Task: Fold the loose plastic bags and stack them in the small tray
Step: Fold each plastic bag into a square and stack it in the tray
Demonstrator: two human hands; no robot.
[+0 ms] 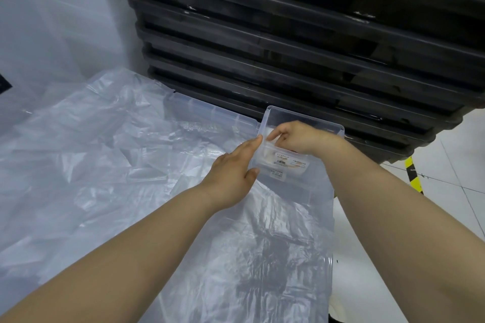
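Observation:
A small clear plastic tray (315,119) with a printed label on its front sits on a spread of loose clear plastic bags (105,165). My left hand (233,168) lies against the tray's left wall, fingers straight along it and thumb at the front corner. My right hand (296,136) reaches down into the tray, its fingers curled over a folded clear bag (267,136) lying inside. How the fingers hold that bag is partly hidden by the hand itself.
A tall stack of black trays (288,47) rises right behind the small tray. A large clear bin rim (210,110) shows under the bags. White tiled floor with a yellow-black striped marker (413,173) lies to the right.

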